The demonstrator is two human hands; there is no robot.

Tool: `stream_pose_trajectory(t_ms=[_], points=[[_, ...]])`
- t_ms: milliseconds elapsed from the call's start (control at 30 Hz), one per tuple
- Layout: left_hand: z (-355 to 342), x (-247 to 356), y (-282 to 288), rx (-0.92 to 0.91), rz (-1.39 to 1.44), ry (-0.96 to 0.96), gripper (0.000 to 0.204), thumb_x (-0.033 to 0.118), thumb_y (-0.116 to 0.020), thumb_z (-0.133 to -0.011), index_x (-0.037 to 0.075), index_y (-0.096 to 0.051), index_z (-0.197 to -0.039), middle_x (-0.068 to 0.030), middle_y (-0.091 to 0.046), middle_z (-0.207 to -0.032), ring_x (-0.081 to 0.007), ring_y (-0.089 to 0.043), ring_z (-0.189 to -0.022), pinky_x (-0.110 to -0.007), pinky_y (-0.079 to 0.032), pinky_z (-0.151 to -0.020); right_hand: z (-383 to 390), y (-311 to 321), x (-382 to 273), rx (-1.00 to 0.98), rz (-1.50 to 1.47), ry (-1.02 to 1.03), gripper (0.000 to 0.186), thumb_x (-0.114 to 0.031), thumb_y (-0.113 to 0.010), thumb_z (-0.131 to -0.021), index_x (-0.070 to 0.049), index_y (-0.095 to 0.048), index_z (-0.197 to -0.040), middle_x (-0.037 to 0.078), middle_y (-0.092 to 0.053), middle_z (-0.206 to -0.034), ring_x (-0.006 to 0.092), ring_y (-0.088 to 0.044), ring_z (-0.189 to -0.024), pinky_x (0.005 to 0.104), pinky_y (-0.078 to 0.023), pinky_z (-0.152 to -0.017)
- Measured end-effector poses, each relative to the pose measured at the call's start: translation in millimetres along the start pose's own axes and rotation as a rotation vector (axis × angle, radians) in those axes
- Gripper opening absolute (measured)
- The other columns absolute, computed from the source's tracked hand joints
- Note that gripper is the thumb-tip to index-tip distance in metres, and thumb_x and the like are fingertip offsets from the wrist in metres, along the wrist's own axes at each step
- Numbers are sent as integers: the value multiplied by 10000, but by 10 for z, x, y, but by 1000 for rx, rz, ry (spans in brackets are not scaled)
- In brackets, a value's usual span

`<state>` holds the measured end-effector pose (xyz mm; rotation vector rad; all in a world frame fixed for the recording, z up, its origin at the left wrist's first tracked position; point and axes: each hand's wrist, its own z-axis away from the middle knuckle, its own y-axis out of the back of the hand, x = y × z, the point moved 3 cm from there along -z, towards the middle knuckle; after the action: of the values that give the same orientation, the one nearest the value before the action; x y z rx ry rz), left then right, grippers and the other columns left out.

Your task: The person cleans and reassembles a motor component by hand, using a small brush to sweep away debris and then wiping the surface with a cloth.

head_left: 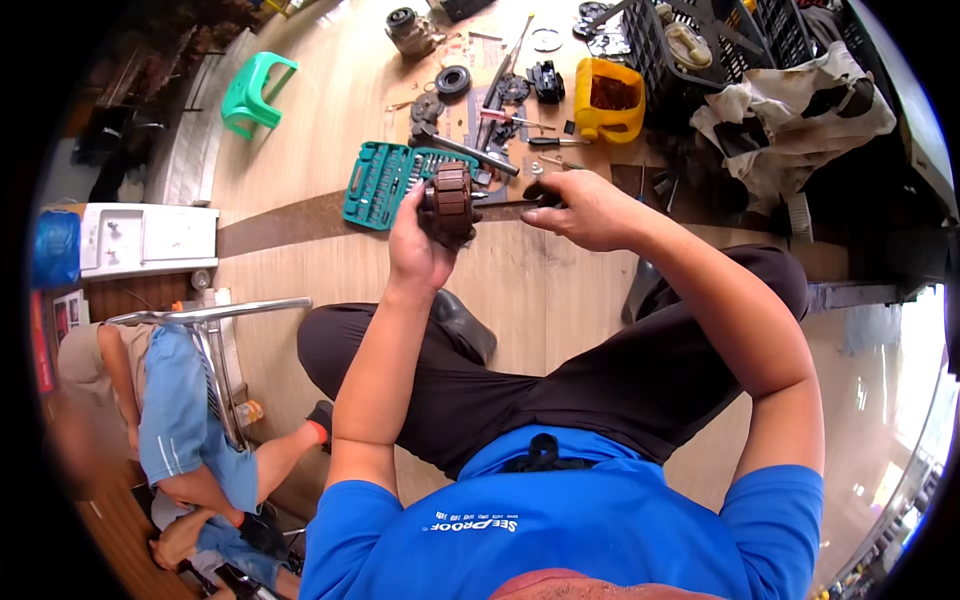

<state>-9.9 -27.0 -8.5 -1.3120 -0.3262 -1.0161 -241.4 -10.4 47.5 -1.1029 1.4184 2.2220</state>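
I see left hand [418, 245] clasping rotor [449, 203] | right hand [583, 208] pinching dark tool at its end | parts stripped, rotor work unfinished

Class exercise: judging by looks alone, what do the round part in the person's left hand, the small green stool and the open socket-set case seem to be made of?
Round part: probably metal, with dull coppery-brown segments.
Green stool: seemingly moulded plastic, uniform smooth colour.
Socket-set case: likely teal plastic, with rows of shiny steel-looking pieces.

Brown motor armature [449, 203], cylindrical, held upright above floor; dark shaft [505, 210] projecting rightward.
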Motion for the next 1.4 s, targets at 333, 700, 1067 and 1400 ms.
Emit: stream_pose_trajectory(t_ms=[333, 700, 1067, 1400], points=[[125, -286, 157, -2, 159, 230, 624, 581, -279, -965, 89, -542, -1244, -198, -654, -1070, -239, -619, -714, -286, -474, -521, -165, -603, 86, 71, -63, 19, 469, -308, -665, -867, 58, -512, -1118, 284, -625, -1003, 429, -595, -1009, 474, -475, -858], [64, -462, 96, -4, 368, 344, 600, 567, -283, -963, 112, -542, -1255, -239, -651, -1071, -294, -639, -679, -359, -490, -542, -238, -546, 21, 119, -192, 25, 506, -255, -696, -836, 58, -502, -1184, 273, -600, -1098, 418, -575, -1070, 461, -470, -915], [-10, -539, 236, -72, 423, 249, 605, 572, -275, -970, 129, -531, -1292, -127, -608, -1221, -348, -621, -1063, -416, -542, -619, -229, -571, -64, 102, -183, 97, 536, -239, -672, -855, 80, -476, -1238, 290, -566, -1167, 416, -548, -1121, 449, -445, -967], [-7, -538, 190, -69, 482, 237, 577, 540, -299, -977, 102, -553, -1254, -120, -627, -1171, -348, -629, -1023, -458, -569, -651, -207, -561, -69, 87, -171, 88, 543, -251, -651, -875, 89, -462, -1254, 287, -561, -1175, 407, -538, -1141, 438, -435, -987]])
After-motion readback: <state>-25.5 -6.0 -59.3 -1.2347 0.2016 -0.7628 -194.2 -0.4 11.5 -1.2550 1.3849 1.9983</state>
